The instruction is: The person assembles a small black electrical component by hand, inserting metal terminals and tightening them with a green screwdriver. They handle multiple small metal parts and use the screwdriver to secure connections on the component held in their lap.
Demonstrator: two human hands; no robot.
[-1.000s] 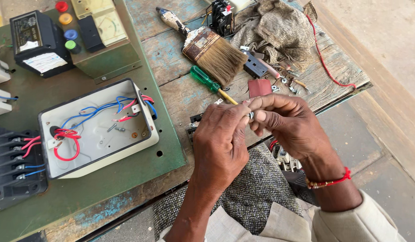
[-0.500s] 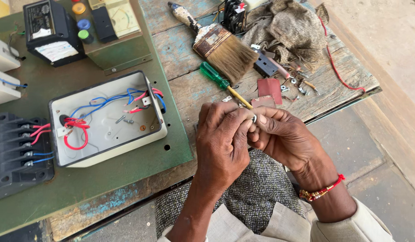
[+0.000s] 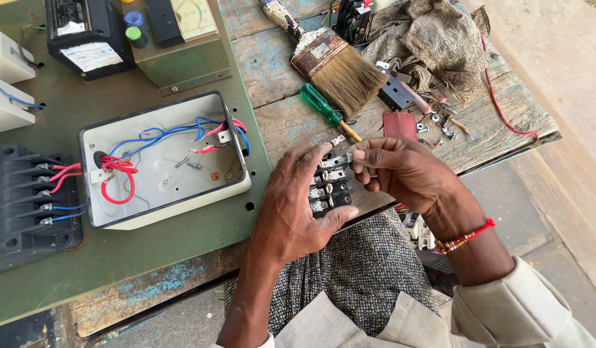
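Left hand grips black terminal block; right hand's fingertips hidden.

L hand opened out vs earlier, fingers spread, black terminal block now exposed in palm; R hand shifted to block's top edge, fingertips pinching there

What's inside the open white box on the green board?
Inside the white box lie blue wires, looped red wires and a loose screw on its floor. Where the wires end at the right wall is too small to tell.
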